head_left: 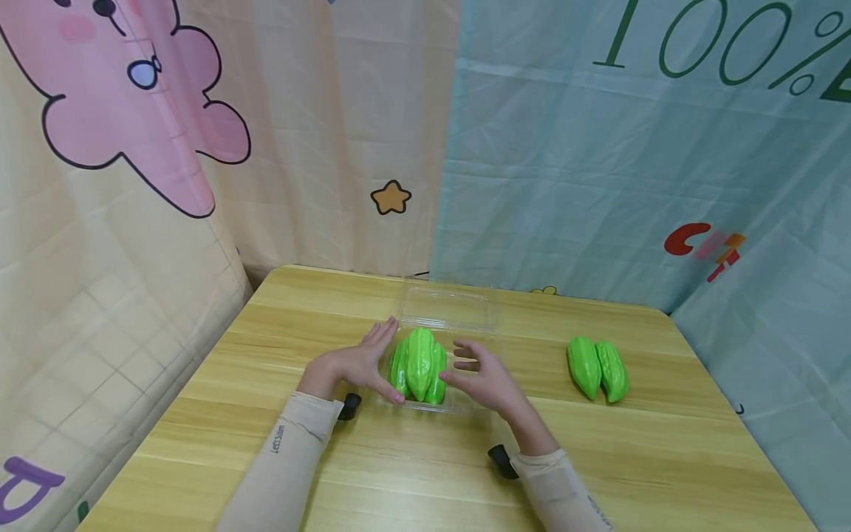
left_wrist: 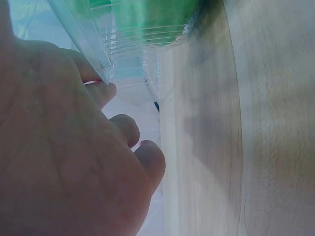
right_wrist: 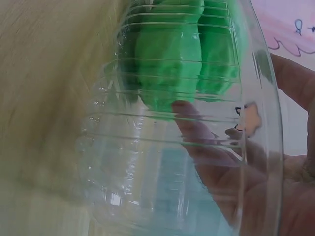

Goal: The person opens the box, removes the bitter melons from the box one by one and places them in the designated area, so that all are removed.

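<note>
So far we have several green gourds (head_left: 419, 364) in the clear box (head_left: 447, 307) mid-surface, our left hand (head_left: 362, 362) and right hand (head_left: 482, 377) flat-fingered against its sides, lid seemingly open, two gourds (head_left: 597, 368) waiting outside.

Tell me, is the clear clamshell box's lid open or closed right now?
Open. The lid lies flat on the table behind the clear box, and the green fruit inside sits uncovered between the left hand and right hand.
</note>
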The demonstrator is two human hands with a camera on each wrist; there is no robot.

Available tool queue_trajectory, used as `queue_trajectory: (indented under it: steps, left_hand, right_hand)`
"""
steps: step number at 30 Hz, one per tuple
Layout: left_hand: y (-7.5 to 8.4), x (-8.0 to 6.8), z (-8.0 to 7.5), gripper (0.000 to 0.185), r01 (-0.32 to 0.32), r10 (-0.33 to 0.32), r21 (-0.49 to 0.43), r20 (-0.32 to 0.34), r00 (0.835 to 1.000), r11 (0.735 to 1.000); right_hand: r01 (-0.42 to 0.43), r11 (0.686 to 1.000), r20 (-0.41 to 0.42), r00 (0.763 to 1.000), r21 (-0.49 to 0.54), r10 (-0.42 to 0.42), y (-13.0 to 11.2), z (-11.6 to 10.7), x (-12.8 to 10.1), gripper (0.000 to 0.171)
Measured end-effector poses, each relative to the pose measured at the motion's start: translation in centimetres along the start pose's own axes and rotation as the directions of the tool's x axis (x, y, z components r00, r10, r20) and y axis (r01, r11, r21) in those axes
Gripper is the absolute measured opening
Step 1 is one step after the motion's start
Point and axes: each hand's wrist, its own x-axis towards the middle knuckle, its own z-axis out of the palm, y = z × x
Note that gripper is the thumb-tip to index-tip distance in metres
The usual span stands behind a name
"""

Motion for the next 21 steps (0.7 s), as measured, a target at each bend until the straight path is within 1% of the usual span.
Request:
queue_trajectory:
  steps: [4,7,16,21]
  left_hand:
    - [-0.1,0.0,0.0,0.147,0.0,0.0,0.006,-0.001,1.0,1.0]
    - [0.0,0.0,0.0,0.147,0.003,-0.003,0.011,0.001,1.0,1.0]
    - [-0.1,0.1,0.0,0.146,0.005,-0.005,0.021,0.001,1.0,1.0]
    - [-0.1,0.0,0.1,0.147,0.002,-0.002,0.015,-0.001,1.0,1.0]
  right_hand:
    - [0.008,1.0,0.025,1.0,0.012,-0.008,0.0,0.3,0.0,0.072]
    - [0.019,1.0,0.046,0.999,-0.001,-0.019,0.2,0.6,0.1,0.071]
    - [0.052,0.998,0.111,0.993,-0.023,-0.049,0.6,1.2,0.3,0.074]
    - [0.039,0.999,0.113,0.993,-0.03,-0.035,0.8,1.4,0.4,0.074]
